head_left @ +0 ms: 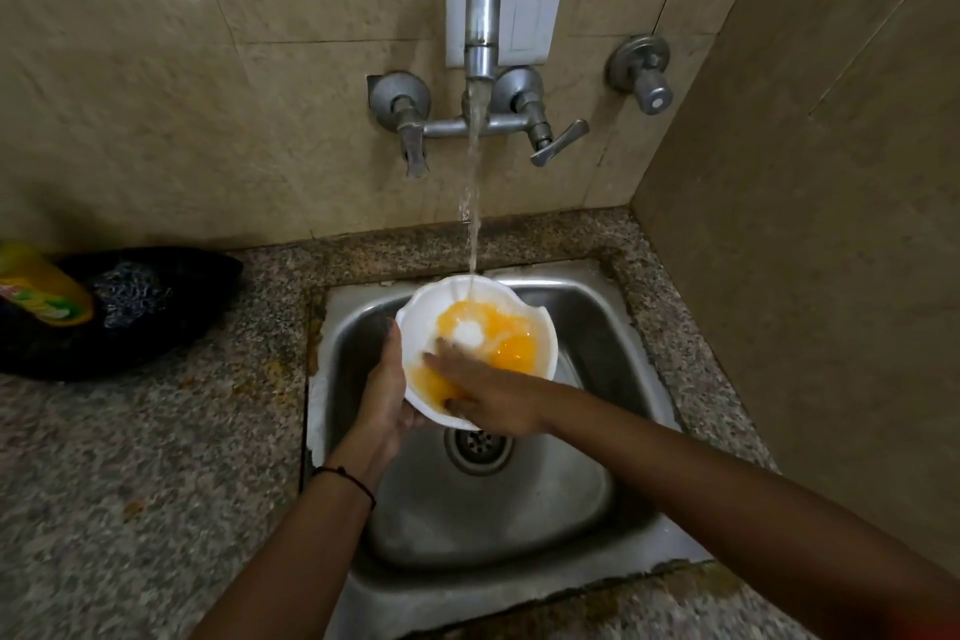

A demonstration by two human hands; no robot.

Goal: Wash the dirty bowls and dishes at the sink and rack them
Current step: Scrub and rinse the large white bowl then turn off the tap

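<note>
Left hand (384,395) grasps the near-left rim of the white scalloped bowl (540,327) smeared orange; right hand (488,395) rubs inside it, fingers (441,353) straight, under running water

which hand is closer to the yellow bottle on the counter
Left. The left hand grips the bowl at its left rim, toward the bottle; the right hand lies inside the bowl, farther right.

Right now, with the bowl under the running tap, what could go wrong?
1. Only the left hand holds the tilted bowl, by its left edge; wet, it might slip into the sink.
2. The stream strikes the bowl's far rim, so orange water could splash onto the counter.
3. The right hand rubs bare while the scrubber lies unused; some residue may not come off.
</note>
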